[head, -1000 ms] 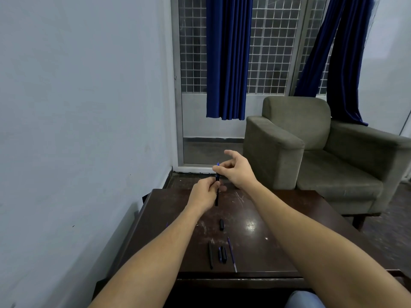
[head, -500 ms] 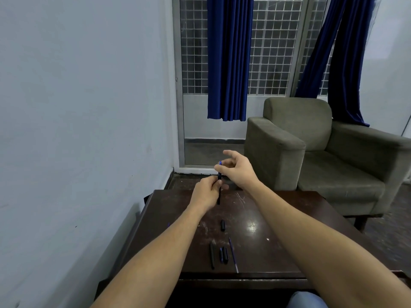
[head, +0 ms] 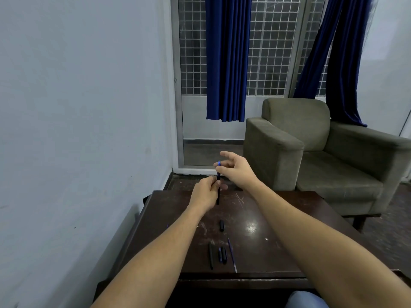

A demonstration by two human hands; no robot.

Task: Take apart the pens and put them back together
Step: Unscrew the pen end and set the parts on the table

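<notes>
I hold a slim black pen (head: 218, 197) upright above the far part of the dark wooden table (head: 278, 221). My left hand (head: 205, 193) grips its barrel at mid-height. My right hand (head: 236, 171) pinches the blue top end between thumb and forefinger, the other fingers spread. On the table lie loose parts: a short black cap (head: 221, 225), a long black barrel (head: 210, 255), two short dark pieces (head: 222, 255) side by side, and a thin blue refill (head: 232, 255).
A pale wall runs close along the table's left side. A grey-green armchair (head: 322, 156) stands behind the table to the right. Blue curtains (head: 226, 63) hang before a gridded window at the back. The loose parts lie near the table's front edge.
Both hands stay on the pen in nearly the same place; my right fingers have shifted slightly at the blue top end. The parts on the table have not moved.
</notes>
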